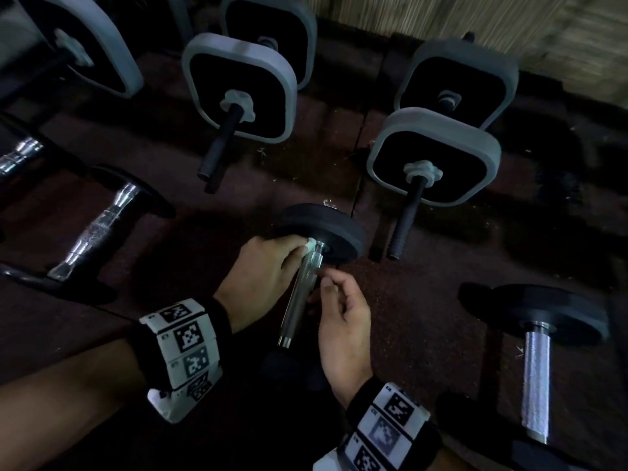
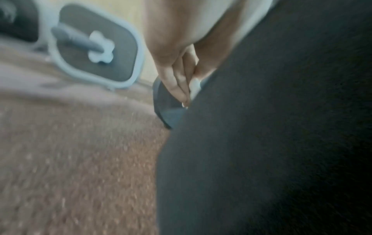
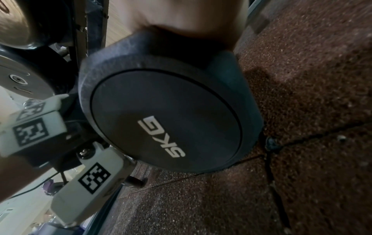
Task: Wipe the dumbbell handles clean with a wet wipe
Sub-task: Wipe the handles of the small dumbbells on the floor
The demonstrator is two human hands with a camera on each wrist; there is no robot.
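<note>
Your left hand (image 1: 263,266) pinched a small white wet wipe (image 1: 310,247) against the far end of the knurled chrome handle (image 1: 300,294) of the black round-plated dumbbell (image 1: 321,232), right where the bar met the plate, likely because grime gathers at that joint. Your right hand (image 1: 341,317) lay beside the middle of the handle with its fingers loosely curled; whether they gripped the bar or only touched it, I could not tell, though it seemed placed to stop the dumbbell rolling. The dumbbell lay on the dark speckled rubber floor (image 1: 407,300), between other dumbbells with grey square plates (image 1: 238,86).
</note>
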